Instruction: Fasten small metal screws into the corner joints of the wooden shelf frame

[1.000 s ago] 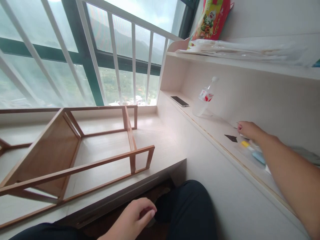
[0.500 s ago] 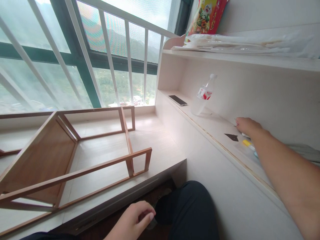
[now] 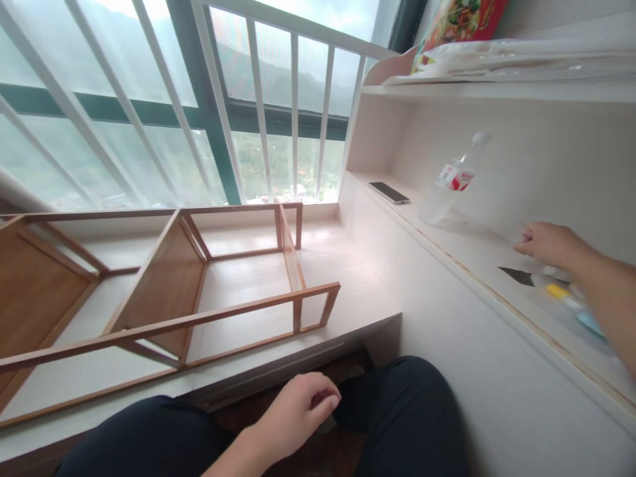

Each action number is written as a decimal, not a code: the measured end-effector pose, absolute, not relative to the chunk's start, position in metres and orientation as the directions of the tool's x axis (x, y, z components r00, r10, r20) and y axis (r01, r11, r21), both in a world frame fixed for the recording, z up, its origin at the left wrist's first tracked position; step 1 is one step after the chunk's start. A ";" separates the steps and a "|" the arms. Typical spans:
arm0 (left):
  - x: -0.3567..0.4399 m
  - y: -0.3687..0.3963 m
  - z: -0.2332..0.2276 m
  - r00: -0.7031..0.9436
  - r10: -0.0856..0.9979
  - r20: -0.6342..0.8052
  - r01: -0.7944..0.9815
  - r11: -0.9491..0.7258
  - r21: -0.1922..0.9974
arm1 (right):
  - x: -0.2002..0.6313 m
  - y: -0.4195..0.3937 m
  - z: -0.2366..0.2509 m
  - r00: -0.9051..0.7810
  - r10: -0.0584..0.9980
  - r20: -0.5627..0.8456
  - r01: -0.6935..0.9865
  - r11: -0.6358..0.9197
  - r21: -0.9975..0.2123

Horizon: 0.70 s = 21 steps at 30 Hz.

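My left hand [image 3: 303,411] hovers over my lap between the knees, its fingers loosely curled toward the thumb with nothing showing in them. Over the ledge at the right, my right hand [image 3: 551,242] is closed with its fingertips pinched. Whatever it may hold is too small and blurred to make out. Just below it lies a dark flat angular piece [image 3: 517,275]. A small yellow item [image 3: 557,291] and a light-blue item [image 3: 591,324] lie beside the right forearm, partly covered by it. The wooden rack frame [image 3: 238,317] rests on its side on the white window seat.
A clear plastic bottle [image 3: 447,189] with a red and white label stands on the ledge [image 3: 489,291], near a phone [image 3: 389,193]. White plastic-wrapped sheets [image 3: 497,63] and a red packet [image 3: 467,20] sit on the upper shelf. White railings [image 3: 295,106] line the window.
The view has turned left, so more of the wooden rack shows. My right hand stays over the ledge by the dark piece, slightly drawn back. My left hand keeps its curl above my lap.
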State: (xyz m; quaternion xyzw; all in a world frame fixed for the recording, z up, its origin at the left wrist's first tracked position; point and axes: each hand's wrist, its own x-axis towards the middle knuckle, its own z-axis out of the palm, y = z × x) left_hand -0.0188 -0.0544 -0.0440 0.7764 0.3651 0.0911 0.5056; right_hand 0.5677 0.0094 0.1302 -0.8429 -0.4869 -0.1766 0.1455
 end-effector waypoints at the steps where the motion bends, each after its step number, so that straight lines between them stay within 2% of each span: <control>1: -0.021 -0.053 -0.043 0.709 0.673 -0.211 0.474 -0.233 0.849 | 0.556 0.008 0.133 0.509 0.780 0.363 0.849 -0.526 -0.060; 2: -0.024 -0.050 -0.041 0.694 0.692 -0.199 0.481 -0.239 0.844 | 0.540 0.004 0.135 0.516 0.787 0.339 0.846 -0.530 -0.056; 4: -0.031 -0.044 -0.039 0.637 0.744 -0.201 0.532 -0.236 0.813 | 0.496 -0.009 0.136 0.467 0.797 0.384 0.880 -0.463 -0.109; 6: -0.039 -0.035 -0.040 0.570 0.791 -0.221 0.625 -0.244 0.742 | 0.441 -0.029 0.128 0.365 0.803 0.470 0.930 -0.299 -0.213; 8: -0.047 -0.025 -0.043 0.465 0.862 -0.201 0.727 -0.242 0.643 | 0.383 -0.052 0.106 0.237 0.815 0.529 0.939 -0.054 -0.338; 10: -0.052 -0.015 -0.048 0.321 0.934 -0.159 0.801 -0.178 0.571 | 0.330 -0.072 0.068 0.145 0.831 0.537 0.866 0.156 -0.474; 11: -0.052 -0.010 -0.050 0.264 0.958 -0.110 0.823 -0.164 0.544 | 0.306 -0.080 0.043 0.144 0.860 0.489 0.813 0.179 -0.554; 13: -0.048 -0.001 -0.056 0.170 0.985 0.000 0.869 -0.150 0.471 | 0.265 -0.094 -0.016 0.157 0.917 0.366 0.672 0.173 -0.720; 16: -0.033 0.012 -0.064 0.110 0.991 0.073 0.927 -0.128 0.351 | 0.213 -0.111 -0.107 0.249 0.954 0.164 0.470 0.029 -0.882; 19: -0.016 0.025 -0.072 0.089 0.992 0.087 0.950 -0.111 0.293 | 0.167 -0.130 -0.178 0.232 0.973 0.010 0.299 -0.061 -0.952; 21: -0.006 0.033 -0.078 0.069 0.994 0.089 0.956 -0.091 0.278 | 0.143 -0.141 -0.206 0.178 0.983 -0.043 0.278 -0.092 -0.956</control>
